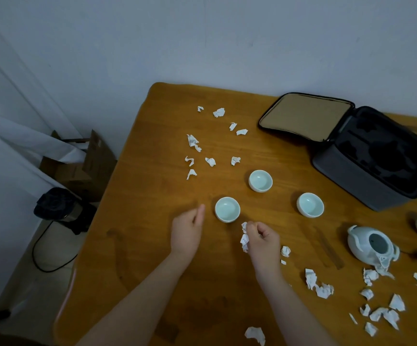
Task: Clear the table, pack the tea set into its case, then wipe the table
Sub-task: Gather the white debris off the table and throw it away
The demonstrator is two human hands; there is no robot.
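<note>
A crumpled paper scrap (244,239) is pinched in the right hand (263,237), just nearer than a cup (227,209). The left hand (187,228) is held relaxed and empty, left of that cup. The open case (367,156) is set far right.
</note>
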